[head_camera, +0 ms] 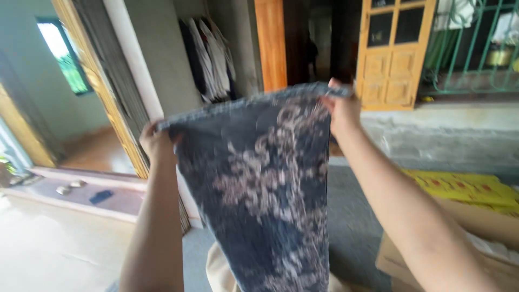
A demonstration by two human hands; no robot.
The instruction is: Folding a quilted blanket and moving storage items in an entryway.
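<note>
The dark patterned garment [259, 189] hangs in front of the person, held up at chest height by its top edge, its long axis running straight down. The left hand [155, 141] pinches the left corner and the right hand [341, 111] grips the right corner slightly higher, so the edge slopes upward to the right. Both hands are closed on the cloth and well apart, neither one clearly nearer. Low at the right, a flat yellow package [465, 186] with red markings lies on an open brown cardboard box [486, 238].
</note>
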